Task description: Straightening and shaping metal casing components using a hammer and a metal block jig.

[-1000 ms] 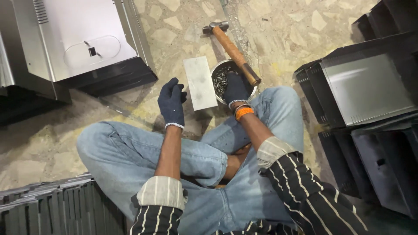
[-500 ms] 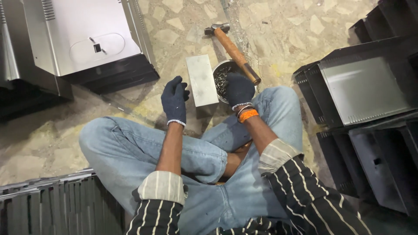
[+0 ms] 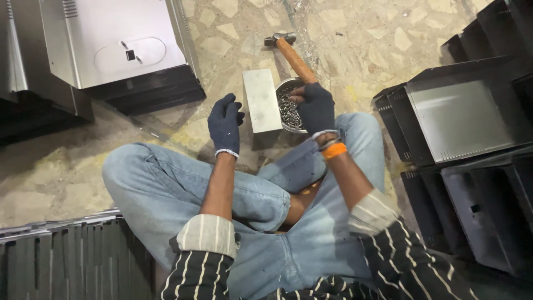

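One metal bowl (image 3: 288,111) of small screws, one grey metal block (image 3: 262,100) and one hammer (image 3: 292,55) sit on the floor before the crossed legs. The block's long axis runs away from the person; the hammer's handle slants, head pointing up-left. The right hand (image 3: 315,106) covers part of the bowl, fingertips pinching screws, exact count unclear; the left hand (image 3: 225,123) hovers beside the block, fingers loosely together, holding nothing.

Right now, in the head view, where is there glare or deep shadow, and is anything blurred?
Head view: glare whitens the grey metal panel at top left; the black metal boxes at right sink into shadow; the right hand over the bowl of small metal parts and the left hand look fairly sharp.
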